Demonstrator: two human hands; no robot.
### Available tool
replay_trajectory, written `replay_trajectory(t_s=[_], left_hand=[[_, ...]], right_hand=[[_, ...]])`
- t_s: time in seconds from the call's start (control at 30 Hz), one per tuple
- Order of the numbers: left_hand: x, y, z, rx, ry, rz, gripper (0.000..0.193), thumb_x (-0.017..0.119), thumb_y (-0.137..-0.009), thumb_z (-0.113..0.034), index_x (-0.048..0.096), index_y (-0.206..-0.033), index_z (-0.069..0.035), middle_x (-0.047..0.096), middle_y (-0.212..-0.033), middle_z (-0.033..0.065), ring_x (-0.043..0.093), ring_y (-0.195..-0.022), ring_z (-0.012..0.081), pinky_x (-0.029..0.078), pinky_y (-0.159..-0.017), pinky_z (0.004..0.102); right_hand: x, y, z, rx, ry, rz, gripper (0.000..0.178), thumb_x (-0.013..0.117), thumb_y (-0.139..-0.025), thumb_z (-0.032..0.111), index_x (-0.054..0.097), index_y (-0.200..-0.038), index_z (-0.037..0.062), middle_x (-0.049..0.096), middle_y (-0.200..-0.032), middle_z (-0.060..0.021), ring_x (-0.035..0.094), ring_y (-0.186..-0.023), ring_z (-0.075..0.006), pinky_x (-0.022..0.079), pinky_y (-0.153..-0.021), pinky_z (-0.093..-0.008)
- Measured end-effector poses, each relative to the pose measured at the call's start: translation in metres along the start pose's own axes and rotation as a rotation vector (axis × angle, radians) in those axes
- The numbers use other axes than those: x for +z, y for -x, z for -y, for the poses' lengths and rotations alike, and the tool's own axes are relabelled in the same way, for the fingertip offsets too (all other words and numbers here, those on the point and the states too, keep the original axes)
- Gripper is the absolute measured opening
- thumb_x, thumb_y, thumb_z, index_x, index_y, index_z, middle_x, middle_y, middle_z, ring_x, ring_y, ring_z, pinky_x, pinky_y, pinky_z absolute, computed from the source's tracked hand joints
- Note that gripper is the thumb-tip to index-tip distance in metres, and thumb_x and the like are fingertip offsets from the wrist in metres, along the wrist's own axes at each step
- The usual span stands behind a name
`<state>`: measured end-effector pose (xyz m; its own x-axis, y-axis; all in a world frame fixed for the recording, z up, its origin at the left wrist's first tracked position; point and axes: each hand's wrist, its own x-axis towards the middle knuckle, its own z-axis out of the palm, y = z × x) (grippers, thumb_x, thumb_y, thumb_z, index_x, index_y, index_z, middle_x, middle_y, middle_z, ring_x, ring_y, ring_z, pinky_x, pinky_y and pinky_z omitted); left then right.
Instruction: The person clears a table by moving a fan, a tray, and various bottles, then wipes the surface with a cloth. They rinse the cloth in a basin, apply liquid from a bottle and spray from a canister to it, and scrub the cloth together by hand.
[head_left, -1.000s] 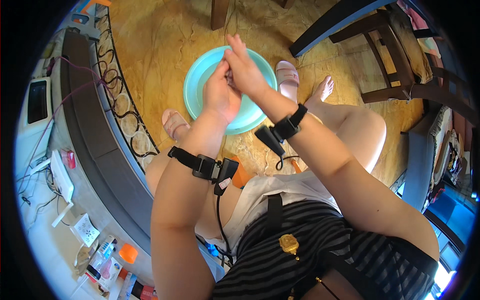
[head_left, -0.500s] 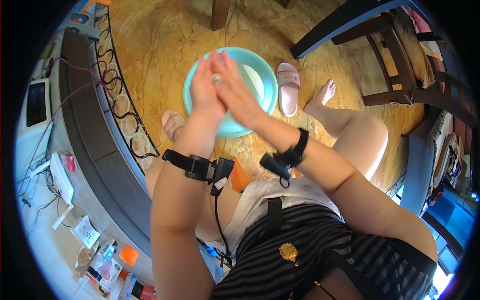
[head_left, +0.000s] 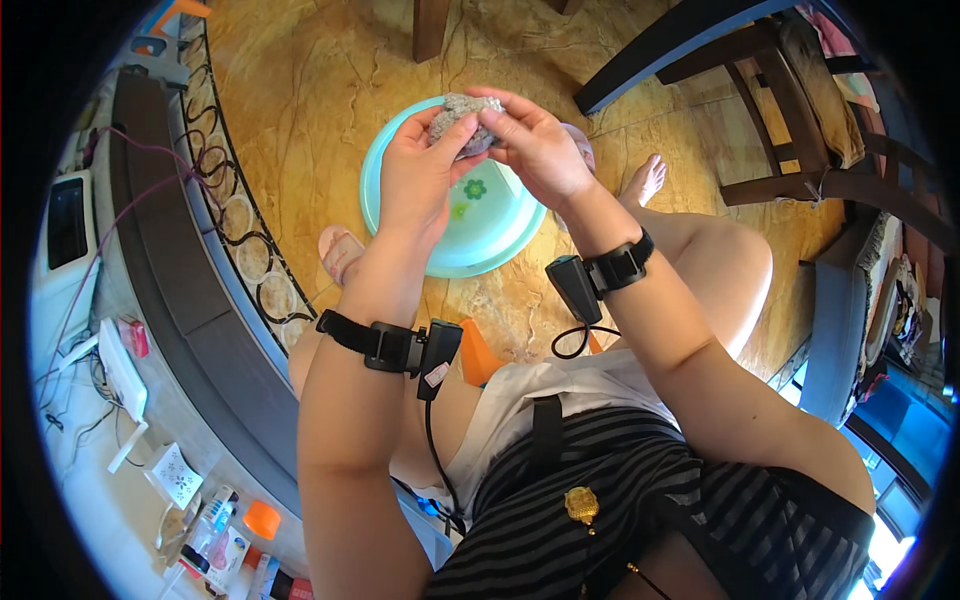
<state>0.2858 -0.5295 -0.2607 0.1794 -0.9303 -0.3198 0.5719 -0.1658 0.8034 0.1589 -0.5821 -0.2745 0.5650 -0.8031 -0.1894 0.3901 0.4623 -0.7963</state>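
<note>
A grey, speckled, rough-textured lump point(head_left: 457, 108) is held up between both my hands, over the far part of a turquoise basin point(head_left: 371, 190). I cannot make out its material. My left hand point(head_left: 420, 165) grips its left side, thumb on top and fingers underneath. On the other side, my right hand point(head_left: 540, 150) has its thumb pressed on the top and its fingers curled around the far edge. Green flower prints point(head_left: 475, 189) show on the basin's inside below the hands. Each wrist wears a black strap with a small black box.
The basin stands on a tan stone-patterned floor point(head_left: 300, 90) between my feet. A pink slipper point(head_left: 578, 145) is partly behind my right hand, near my bare right foot point(head_left: 645, 180). Dark wooden chairs point(head_left: 770, 190) stand at the right. A grey ledge point(head_left: 190, 270) with cables runs along the left.
My palms, pressed together before around something pale, have come apart. Both hands now hold the grey lump spread between thumbs and fingers. The right hand has moved right and farther away.
</note>
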Motion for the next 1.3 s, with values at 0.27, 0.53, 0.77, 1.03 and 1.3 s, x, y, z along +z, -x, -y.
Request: replay_trajectory(t_s=[0.27, 0.53, 0.77, 1.03, 1.3], left_hand=[[0.003, 0.002, -0.011, -0.062, -0.1, -0.19, 0.022, 0.06, -0.085, -0.026, 0.054, -0.097, -0.007, 0.06, -0.087, 0.0034, 0.057, -0.08, 0.0128, 0.047, -0.071, 0.0296], [0.0, 0.004, 0.01, -0.048, 0.32, -0.209, 0.024, 0.049, -0.089, -0.017, 0.051, -0.105, 0.0, 0.055, -0.105, 0.0079, 0.054, -0.091, 0.0142, 0.045, -0.074, 0.0281], [-0.01, 0.002, -0.009, -0.054, 0.454, -0.178, 0.04, 0.038, -0.093, -0.036, 0.046, -0.118, -0.006, 0.05, -0.115, 0.0073, 0.049, -0.106, 0.0188, 0.041, -0.09, 0.0324], [-0.005, 0.01, -0.012, -0.101, 0.386, -0.138, 0.038, 0.037, -0.094, -0.035, 0.042, -0.124, -0.012, 0.05, -0.116, 0.0052, 0.049, -0.106, 0.0184, 0.04, -0.09, 0.0333], [-0.004, 0.008, 0.012, -0.105, 0.274, -0.124, 0.041, 0.039, -0.094, -0.037, 0.042, -0.122, -0.008, 0.049, -0.118, 0.0062, 0.05, -0.105, 0.0182, 0.043, -0.089, 0.033]], right_hand=[[0.006, -0.002, 0.004, -0.088, 0.218, -0.22, 0.022, 0.068, -0.079, 0.015, 0.061, -0.095, 0.0011, 0.062, -0.079, -0.0004, 0.055, -0.068, -0.0057, 0.044, -0.059, -0.0181], [0.05, -0.017, -0.029, -0.378, 0.913, -0.436, 0.014, 0.055, -0.082, 0.014, 0.056, -0.091, 0.0033, 0.06, -0.083, -0.0138, 0.059, -0.074, -0.0241, 0.047, -0.069, -0.0335], [0.066, 0.004, -0.053, -0.723, 1.218, -0.143, 0.046, 0.04, -0.091, 0.028, 0.037, -0.133, 0.0097, 0.049, -0.125, -0.0182, 0.053, -0.106, -0.0303, 0.042, -0.085, -0.0397], [0.056, -0.004, -0.05, -0.237, 0.672, -0.048, 0.055, 0.045, -0.09, 0.025, 0.024, -0.14, 0.0118, 0.031, -0.14, -0.0124, 0.033, -0.127, -0.0237, 0.026, -0.103, -0.0321], [0.064, -0.013, -0.024, 0.095, -0.008, -0.029, 0.042, 0.049, -0.091, 0.025, 0.043, -0.13, 0.0123, 0.04, -0.133, -0.0114, 0.038, -0.122, -0.02, 0.03, -0.101, -0.0297]])
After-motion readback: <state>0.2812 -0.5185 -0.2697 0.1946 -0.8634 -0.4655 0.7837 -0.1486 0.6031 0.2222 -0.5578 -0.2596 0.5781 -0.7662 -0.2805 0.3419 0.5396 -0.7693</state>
